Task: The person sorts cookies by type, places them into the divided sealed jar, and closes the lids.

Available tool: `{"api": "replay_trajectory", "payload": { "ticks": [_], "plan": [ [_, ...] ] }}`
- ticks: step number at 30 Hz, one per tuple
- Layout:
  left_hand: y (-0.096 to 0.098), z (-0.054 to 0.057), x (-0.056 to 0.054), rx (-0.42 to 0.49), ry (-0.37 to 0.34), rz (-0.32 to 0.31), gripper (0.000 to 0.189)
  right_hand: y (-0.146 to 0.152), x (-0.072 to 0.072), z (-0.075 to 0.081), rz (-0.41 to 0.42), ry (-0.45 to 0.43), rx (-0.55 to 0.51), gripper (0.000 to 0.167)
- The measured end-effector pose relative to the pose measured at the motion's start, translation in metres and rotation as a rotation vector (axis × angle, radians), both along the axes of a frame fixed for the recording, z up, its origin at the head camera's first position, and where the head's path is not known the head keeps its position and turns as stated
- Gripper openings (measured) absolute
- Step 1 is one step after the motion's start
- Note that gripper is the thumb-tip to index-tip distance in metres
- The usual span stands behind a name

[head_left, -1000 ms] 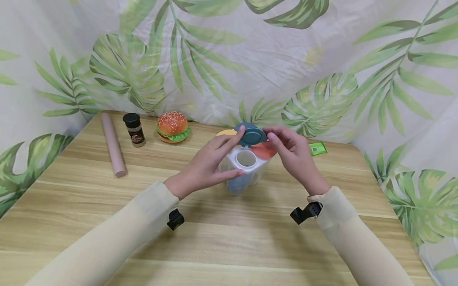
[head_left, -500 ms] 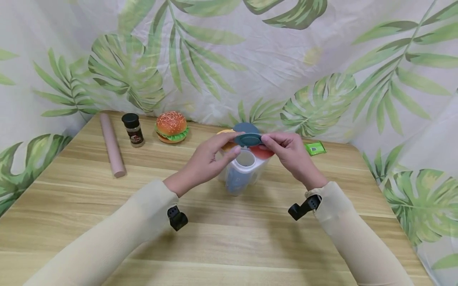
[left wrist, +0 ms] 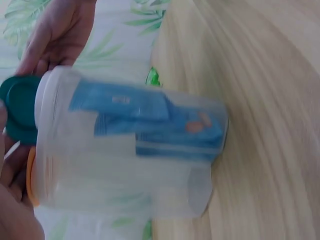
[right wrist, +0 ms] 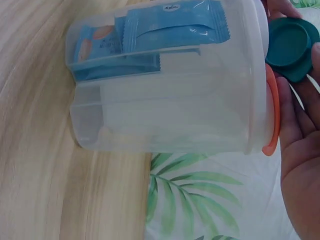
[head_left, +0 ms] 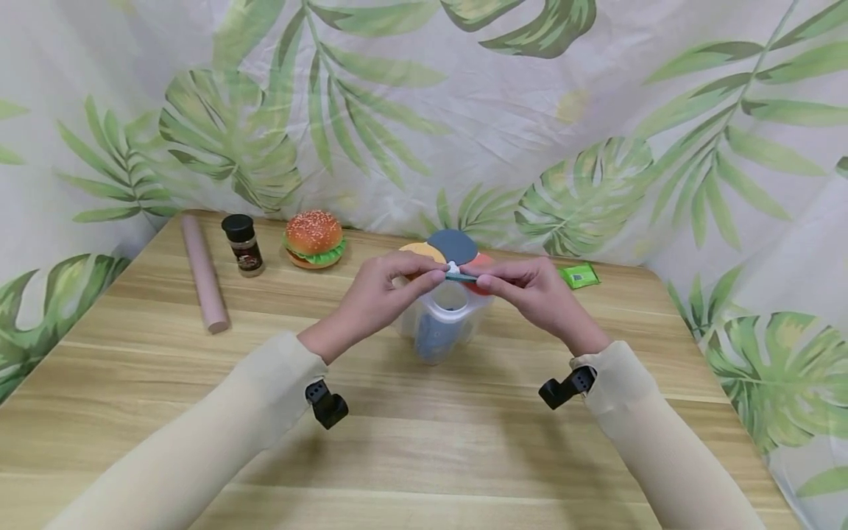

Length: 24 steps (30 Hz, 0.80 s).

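Note:
A clear plastic storage container (head_left: pixel 439 335) stands upright on the table, its top fitted with coloured flip lids. Blue sachets (right wrist: pixel 175 25) lie inside one compartment. The teal lid (left wrist: pixel 22 107) of the near compartment is raised, seen almost edge-on in the head view, above its round opening (head_left: pixel 450 296). My left hand (head_left: pixel 380 291) pinches that lid's left edge between thumb and fingers. At its right edge, my right hand (head_left: pixel 533 291) pinches it likewise. The yellow lid (head_left: pixel 424 250), dark blue lid (head_left: pixel 453 246) and partly hidden red lid (head_left: pixel 482 260) lie down.
Along the back left are a pink cylinder (head_left: pixel 204 276), a black-capped spice jar (head_left: pixel 242 245) and a toy hamburger (head_left: pixel 314 239). A small green packet (head_left: pixel 579 276) lies behind my right hand. A leaf-patterned cloth (head_left: pixel 371 110) hangs behind the table.
The teal lid has swung from tilted back, underside showing, forward to nearly edge-on. My right hand has moved left onto its edge; my left thumb has left the container's rim for the lid.

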<state>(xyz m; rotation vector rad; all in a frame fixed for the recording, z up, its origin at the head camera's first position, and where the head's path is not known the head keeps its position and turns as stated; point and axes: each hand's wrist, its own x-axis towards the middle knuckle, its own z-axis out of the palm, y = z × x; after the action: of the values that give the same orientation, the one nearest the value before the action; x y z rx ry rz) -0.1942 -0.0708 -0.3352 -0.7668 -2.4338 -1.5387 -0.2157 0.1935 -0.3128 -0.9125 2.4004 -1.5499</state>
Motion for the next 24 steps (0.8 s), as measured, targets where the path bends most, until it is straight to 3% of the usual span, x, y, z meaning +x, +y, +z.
{"api": "replay_trajectory", "payload": {
  "ticks": [4, 11, 20, 24],
  "plan": [
    [-0.009, 0.000, -0.003, -0.040, -0.034, -0.068, 0.027, 0.002, 0.006, 0.000, 0.011, 0.022, 0.052, 0.028],
    [-0.020, -0.002, -0.007, -0.100, 0.018, -0.157, 0.032, 0.000, 0.012, -0.002, 0.074, 0.220, 0.097, 0.028],
    [-0.023, -0.002, -0.010, -0.169, 0.073, -0.212, 0.039, -0.005, 0.016, -0.005, 0.115, 0.339, 0.109, 0.030],
    [-0.024, -0.002, -0.009, -0.182, 0.085, -0.204, 0.041, -0.006, 0.018, -0.007, 0.114, 0.369, 0.115, 0.030]
  ]
}}
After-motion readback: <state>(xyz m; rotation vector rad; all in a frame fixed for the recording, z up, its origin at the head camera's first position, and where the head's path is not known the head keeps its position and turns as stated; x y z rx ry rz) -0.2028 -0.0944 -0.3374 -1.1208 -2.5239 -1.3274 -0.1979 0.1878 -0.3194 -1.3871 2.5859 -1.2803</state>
